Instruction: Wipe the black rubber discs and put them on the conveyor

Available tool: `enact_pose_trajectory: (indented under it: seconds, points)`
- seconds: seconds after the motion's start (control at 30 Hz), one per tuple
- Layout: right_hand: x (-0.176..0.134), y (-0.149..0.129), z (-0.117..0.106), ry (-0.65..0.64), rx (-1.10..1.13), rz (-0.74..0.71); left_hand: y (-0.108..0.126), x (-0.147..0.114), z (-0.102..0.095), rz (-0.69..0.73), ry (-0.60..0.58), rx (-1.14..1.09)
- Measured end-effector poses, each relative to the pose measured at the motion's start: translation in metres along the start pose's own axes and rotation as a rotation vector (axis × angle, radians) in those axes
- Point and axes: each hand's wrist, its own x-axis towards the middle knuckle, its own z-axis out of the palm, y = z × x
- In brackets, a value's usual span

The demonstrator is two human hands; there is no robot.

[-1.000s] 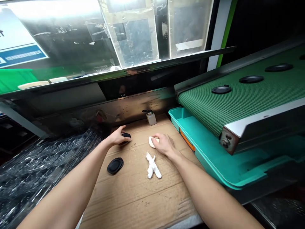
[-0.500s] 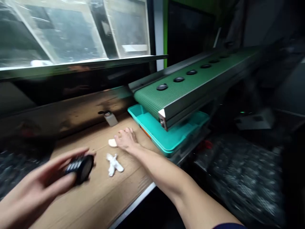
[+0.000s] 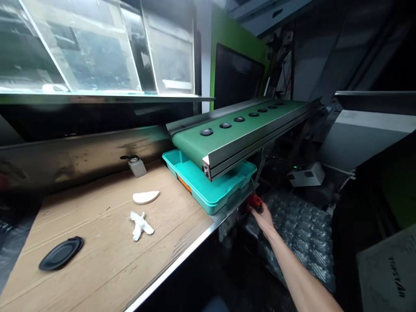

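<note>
My right hand (image 3: 262, 217) reaches past the table's right edge, its fingers closed on a small red object (image 3: 254, 200) below the edge. The hand partly covers that object, and its exact kind is unclear. My left hand is out of view. A flat black oval part with a small tab (image 3: 61, 253) lies at the left of the cardboard-covered tabletop (image 3: 107, 268). Near the middle are a white half-round piece (image 3: 146, 197) and a crumpled white X-shaped piece (image 3: 141, 225).
A green conveyor belt (image 3: 224, 141) carries several black round parts (image 3: 225, 125) above a teal tray (image 3: 210, 207). A small bottle (image 3: 137, 167) stands at the back of the table. Bubble wrap (image 3: 302, 234) and a carton (image 3: 390, 273) lie to the right.
My right hand has moved from beside the white half-round piece to the red object past the edge. My left hand, which held a black part, has left view. The camera has shifted.
</note>
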Motion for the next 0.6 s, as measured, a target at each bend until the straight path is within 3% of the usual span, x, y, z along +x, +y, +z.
enact_pose_trajectory:
  seconds: [0.07,0.2,0.33,0.43,0.5,0.6]
  points:
    - [0.012,0.011,0.017,-0.057,0.177,0.1,0.002,0.012,0.005,-0.01,-0.066,0.018]
    - [0.021,0.008,0.029,0.019,0.268,0.112,-0.011,0.008,0.035,0.003,-0.129,0.007]
    - [0.017,-0.012,-0.001,0.157,0.291,0.068,-0.077,-0.05,0.09,-0.02,-0.123,-0.144]
    - [-0.02,-0.036,-0.041,0.142,0.331,0.02,-0.121,-0.11,0.127,-0.016,-0.069,-0.395]
    - [-0.062,-0.054,-0.066,-0.125,0.259,0.017,-0.131,-0.135,0.139,-0.033,-0.081,-0.596]
    - [-0.141,-0.07,-0.092,-0.705,-0.269,0.262,-0.135,-0.138,0.141,-0.084,-0.109,-0.702]
